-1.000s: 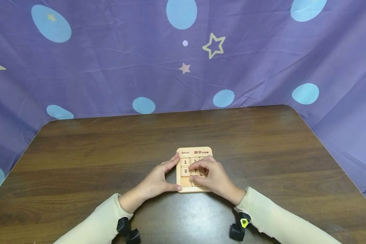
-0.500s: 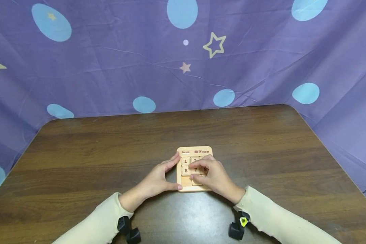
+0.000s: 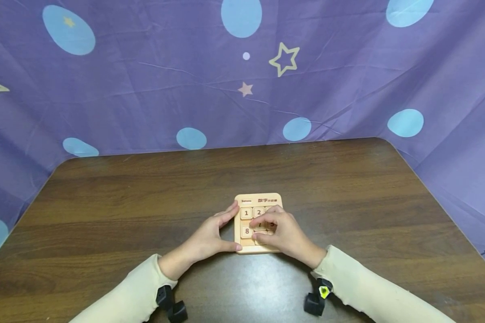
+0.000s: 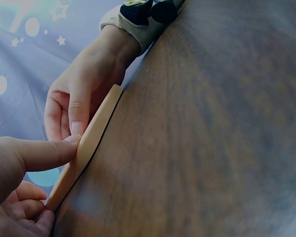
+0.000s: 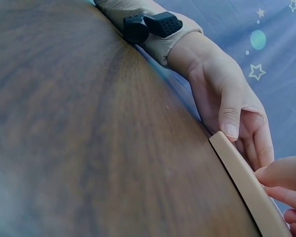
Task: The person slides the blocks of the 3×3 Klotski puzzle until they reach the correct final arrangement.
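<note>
A pale wooden number sliding puzzle (image 3: 262, 251) lies flat on the table before me. My left hand (image 3: 205, 237) grips its left side, the thumb at the near corner and the fingers along the far part of the edge. Over the tiles is my right hand (image 3: 287, 233), its curved index finger and thumb at the right side of the number 8 tile (image 3: 245, 232). Tiles 1 (image 3: 246, 213) and 2 (image 3: 258, 212) show in the top row. This hand covers much of the right-hand tiles. The left wrist view shows the puzzle's edge (image 4: 101, 118) under my left thumb.
The brown wooden table (image 3: 145, 193) spreads around the puzzle. A purple curtain (image 3: 153, 89) with blue spots and stars hangs behind the table's far edge. Black wrist cameras sit on both sleeves.
The number 8 tile has slid toward me, into the gap below it, and a gap now shows above it. My right fingertips have moved slightly toward me; my left hand stays put.
</note>
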`<state>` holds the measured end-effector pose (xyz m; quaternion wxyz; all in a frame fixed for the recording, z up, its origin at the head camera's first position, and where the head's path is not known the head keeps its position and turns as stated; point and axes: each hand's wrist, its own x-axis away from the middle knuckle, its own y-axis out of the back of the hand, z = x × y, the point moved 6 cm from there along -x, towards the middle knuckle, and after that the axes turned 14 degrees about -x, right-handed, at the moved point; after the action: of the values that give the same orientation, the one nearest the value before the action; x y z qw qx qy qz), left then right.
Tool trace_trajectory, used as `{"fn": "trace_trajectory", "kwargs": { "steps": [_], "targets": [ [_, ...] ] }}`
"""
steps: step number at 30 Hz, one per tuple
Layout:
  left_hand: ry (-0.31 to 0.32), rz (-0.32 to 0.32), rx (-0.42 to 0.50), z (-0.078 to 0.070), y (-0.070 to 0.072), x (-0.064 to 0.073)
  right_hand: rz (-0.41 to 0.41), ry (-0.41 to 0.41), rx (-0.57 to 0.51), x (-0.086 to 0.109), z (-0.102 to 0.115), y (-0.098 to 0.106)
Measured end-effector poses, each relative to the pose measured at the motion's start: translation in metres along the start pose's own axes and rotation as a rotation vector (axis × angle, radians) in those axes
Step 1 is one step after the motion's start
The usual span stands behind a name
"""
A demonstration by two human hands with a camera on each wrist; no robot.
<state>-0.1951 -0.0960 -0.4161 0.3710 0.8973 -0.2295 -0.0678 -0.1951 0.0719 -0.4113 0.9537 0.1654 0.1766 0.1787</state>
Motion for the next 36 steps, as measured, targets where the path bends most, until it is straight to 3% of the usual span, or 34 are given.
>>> {"fn": "trace_trajectory", "kwargs": {
  "steps": [21,30,36],
  "targets": [
    [-0.017,-0.005,0.008,0.0,0.0,0.0,0.098,0.02,-0.05,0.002,0.0,-0.001],
    [-0.004,0.0,0.006,0.0,0.0,0.0,0.047,-0.02,-0.113,0.001,-0.005,0.011],
    [0.006,-0.001,0.018,0.0,0.0,0.0,0.007,-0.039,-0.064,0.0,-0.01,0.022]
  ]
}}
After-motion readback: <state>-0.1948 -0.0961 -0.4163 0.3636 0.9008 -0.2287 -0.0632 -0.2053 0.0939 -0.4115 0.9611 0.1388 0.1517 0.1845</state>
